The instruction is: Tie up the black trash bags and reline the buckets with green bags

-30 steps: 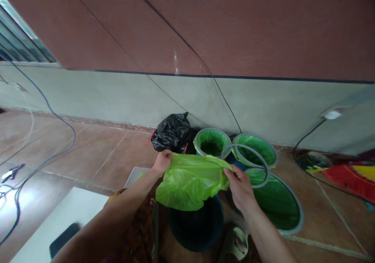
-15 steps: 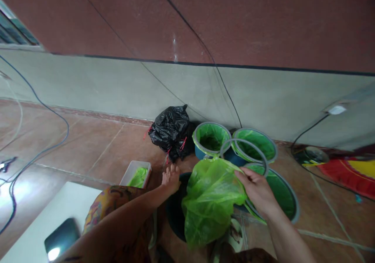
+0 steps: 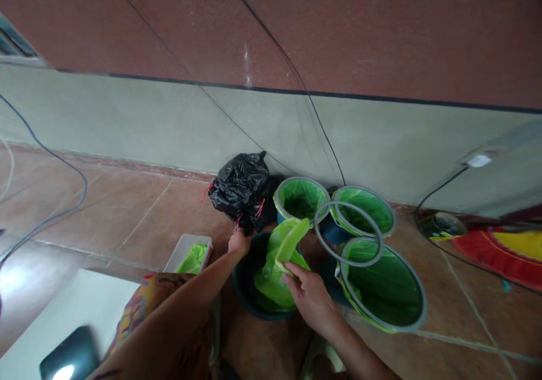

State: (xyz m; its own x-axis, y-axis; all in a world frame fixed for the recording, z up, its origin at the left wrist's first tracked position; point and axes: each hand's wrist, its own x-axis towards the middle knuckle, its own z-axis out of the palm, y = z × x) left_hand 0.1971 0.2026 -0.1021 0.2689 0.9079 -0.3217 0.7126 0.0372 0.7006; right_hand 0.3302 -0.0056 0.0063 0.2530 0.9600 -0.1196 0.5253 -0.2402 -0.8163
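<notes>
A light green plastic bin liner (image 3: pixel 275 289) hangs partly inside a dark, round bin (image 3: pixel 242 304) on the floor in front of me. My right hand (image 3: pixel 311 292) pinches the liner's near right edge, over the bin's opening. At the bin's far left rim is my left hand (image 3: pixel 239 243), its fingers closed over the edge and mostly out of sight. A loose grey ring (image 3: pixel 318 244) lies slanted over the lined bins to the right. These are a back bin (image 3: pixel 279 217), a second bin (image 3: pixel 336 234) beside it and a bin (image 3: pixel 381 284) nearer to me, each with a grey rim.
Black plastic bags (image 3: pixel 241 182) with red ties sit by the wall. A white tray (image 3: pixel 173 254) holds folded green liners. At lower left a dark device (image 3: pixel 70 354) lies on a white surface (image 3: pixel 101 284). Cables cross floor and wall; red-yellow fabric (image 3: pixel 499 256) lies right.
My right hand has moved left and down, bringing the liner into the bin's opening. The liner is more bunched now. My left hand stays at the rim, its fingers now curled over.
</notes>
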